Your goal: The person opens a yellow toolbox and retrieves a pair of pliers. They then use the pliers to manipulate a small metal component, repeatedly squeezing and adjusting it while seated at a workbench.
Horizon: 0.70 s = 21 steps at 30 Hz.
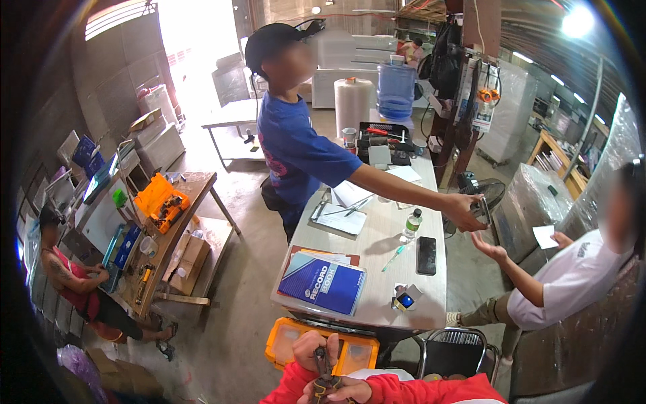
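Observation:
Low in the middle of the view, both my hands are on a dark tool that looks like a pair of pliers (324, 364), its metal end pointing up. My left hand (310, 348) is closed at the metal end. My right hand (352, 390) wraps round the dark handles with yellow marks. Whether something small is pinched at the jaws is hidden. Just beyond my hands lies an orange organizer case (280, 340) with clear lid panels.
Ahead stands a pale desk (383, 279) with a blue book (323, 283), clipboard (338, 218), bottle (412, 223) and phone (426, 256). A person in blue (289, 135) reaches across toward a person in white (572, 279). Another works at a left bench (178, 232). A black chair (452, 353) stands right.

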Available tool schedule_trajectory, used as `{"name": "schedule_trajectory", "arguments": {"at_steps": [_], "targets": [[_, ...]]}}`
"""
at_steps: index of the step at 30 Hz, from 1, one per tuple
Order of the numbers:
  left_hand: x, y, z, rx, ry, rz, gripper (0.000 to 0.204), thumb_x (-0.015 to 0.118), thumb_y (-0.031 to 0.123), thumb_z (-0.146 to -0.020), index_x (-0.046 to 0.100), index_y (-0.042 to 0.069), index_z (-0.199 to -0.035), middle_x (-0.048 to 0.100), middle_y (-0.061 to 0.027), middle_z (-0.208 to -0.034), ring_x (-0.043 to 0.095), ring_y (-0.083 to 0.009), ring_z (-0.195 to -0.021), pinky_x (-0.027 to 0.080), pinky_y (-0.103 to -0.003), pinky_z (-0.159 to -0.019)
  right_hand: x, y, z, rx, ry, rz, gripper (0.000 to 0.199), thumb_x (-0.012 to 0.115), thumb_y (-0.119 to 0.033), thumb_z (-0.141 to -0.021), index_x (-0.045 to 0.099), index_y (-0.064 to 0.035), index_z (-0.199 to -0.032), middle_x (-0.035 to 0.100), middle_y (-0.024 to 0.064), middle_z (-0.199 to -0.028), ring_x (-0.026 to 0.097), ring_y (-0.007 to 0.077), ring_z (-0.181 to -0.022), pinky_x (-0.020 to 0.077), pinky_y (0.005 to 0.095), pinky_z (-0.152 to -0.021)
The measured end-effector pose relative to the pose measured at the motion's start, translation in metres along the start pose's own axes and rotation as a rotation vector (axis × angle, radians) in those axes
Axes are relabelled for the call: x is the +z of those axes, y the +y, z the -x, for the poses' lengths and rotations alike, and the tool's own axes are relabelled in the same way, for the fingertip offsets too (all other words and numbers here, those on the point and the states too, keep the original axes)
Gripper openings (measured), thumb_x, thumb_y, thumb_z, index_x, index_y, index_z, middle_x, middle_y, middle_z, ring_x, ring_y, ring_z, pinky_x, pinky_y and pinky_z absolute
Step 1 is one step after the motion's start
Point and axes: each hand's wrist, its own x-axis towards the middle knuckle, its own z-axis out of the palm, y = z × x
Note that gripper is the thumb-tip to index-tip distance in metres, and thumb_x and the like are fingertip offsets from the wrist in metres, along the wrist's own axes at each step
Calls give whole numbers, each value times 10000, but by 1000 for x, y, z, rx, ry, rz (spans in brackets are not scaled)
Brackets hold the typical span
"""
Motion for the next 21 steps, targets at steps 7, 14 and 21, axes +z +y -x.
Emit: {"name": "schedule_trajectory", "arguments": {"at_steps": [7, 14, 21], "targets": [[-2, 11, -14, 96, -16, -130, 343, 759, 39, -800, 449, 91, -661, 401, -61, -534, 440, -246, -424, 325, -342, -433, -16, 5, 1, 53, -41, 26, 399, 659, -300, -879, 527, -45, -1157, 630, 128, -1032, 601, 234, -996, 475, 350, -874], [5, 7, 0, -30, -15, -28, 326, 752, 39, -808, 461, 83, -669, 403, -60, -534, 424, -238, -425, 323, -341, -434, -40, 16, 3, 42, -77, 79, 384, 574, -279, -935, 496, -41, -1226, 602, 137, -1151, 564, 226, -1110, 427, 337, -973], [4, 4, 1, -11, -30, -16, 338, 744, 39, -819, 451, 83, -657, 413, -71, -538, 429, -240, -430, 318, -346, -432, -39, 22, 3, -17, -84, 20, 372, 572, -265, -933, 498, -41, -1221, 603, 142, -1129, 588, 246, -1081, 432, 362, -990]]}}
